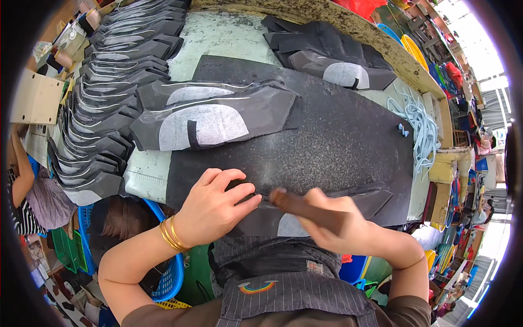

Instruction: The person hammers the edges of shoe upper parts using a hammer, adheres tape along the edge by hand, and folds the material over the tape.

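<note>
Scuffed, pale green worktop (226, 30) lies under a broad black mat (338, 136), its middle speckled grey. At its near edge we note our two hands, set apart from each other. Our left hand (218, 201), two gold bangles (173, 234) at the wrist, bends its fingers down at the far edge of the near panel (264, 219); the thumb is hidden, so we cannot tell whether it grips or only presses. Our right hand (332, 218) is wrapped around a brown tool (299, 207), blurred, its rounded end just beside the left fingertips and over the panel. That panel, dark grey with a pale patch partly in view, lies along the mat's near side, against our striped apron (289, 289). Farther out on the mat, to the left, we find two overlapping panels (267, 111), the nearer showing a pale patch crossed by a black strip. Beyond, a long overlapping row of panels (101, 109) runs up the left side; a dark pile (321, 41) sits at the far right. Light blue cord (425, 136) lies tangled at the right, small blue pieces (403, 129) near it. Below left, a blue basket (175, 272); past it, a co-worker's bare arm (20, 169).
</note>
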Tool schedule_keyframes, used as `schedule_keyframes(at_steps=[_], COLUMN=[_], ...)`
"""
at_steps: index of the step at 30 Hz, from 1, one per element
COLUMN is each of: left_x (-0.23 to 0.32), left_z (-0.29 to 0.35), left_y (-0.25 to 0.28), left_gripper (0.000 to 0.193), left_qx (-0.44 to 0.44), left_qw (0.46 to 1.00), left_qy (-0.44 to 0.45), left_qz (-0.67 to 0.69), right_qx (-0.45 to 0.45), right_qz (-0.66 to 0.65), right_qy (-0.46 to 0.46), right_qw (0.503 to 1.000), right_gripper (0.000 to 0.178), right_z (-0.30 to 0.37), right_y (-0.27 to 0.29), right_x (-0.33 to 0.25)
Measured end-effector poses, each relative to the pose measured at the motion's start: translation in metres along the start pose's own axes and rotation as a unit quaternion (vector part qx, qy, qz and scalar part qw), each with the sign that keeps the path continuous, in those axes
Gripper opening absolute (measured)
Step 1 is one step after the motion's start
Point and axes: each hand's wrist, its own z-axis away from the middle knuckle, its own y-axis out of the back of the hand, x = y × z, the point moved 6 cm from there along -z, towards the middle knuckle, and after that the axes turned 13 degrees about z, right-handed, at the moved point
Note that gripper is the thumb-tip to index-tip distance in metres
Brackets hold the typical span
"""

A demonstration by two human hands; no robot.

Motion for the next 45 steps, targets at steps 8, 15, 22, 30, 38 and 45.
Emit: schedule_keyframes(at_steps=[8,15,22,30,38,45], left_x=[-0.008,-0.004,-0.005,-0.016,-0.021,0.018], left_z=[0.006,0.013,0.016,0.021,0.025,0.032], left_y=[0.004,0.002,0.002,-0.001,-0.007,-0.013], left_gripper=[0.023,0.021,0.024,0.024,0.022,0.028], left_qx=[0.061,0.042,0.056,0.088,0.129,0.127], left_qw=[0.997,0.998,0.998,0.983,0.951,0.989], left_qy=[-0.001,-0.007,0.000,0.115,0.207,0.044], left_qz=[0.046,0.042,0.034,0.109,0.188,-0.060], right_qx=[-0.079,-0.072,-0.075,-0.043,-0.085,-0.096], right_qz=[0.035,0.021,0.001,-0.017,-0.019,-0.010], right_qy=[0.008,0.028,0.010,-0.029,-0.024,-0.040], right_qw=[0.996,0.997,0.997,0.999,0.996,0.995], right_gripper=[0.048,0.058,0.063,0.018,0.050,0.056], right_z=[-0.009,-0.016,-0.018,-0.023,-0.017,-0.022], right_y=[-0.023,-0.022,-0.023,-0.021,-0.025,-0.021], right_x=[-0.007,-0.008,-0.009,-0.011,-0.007,-0.008])
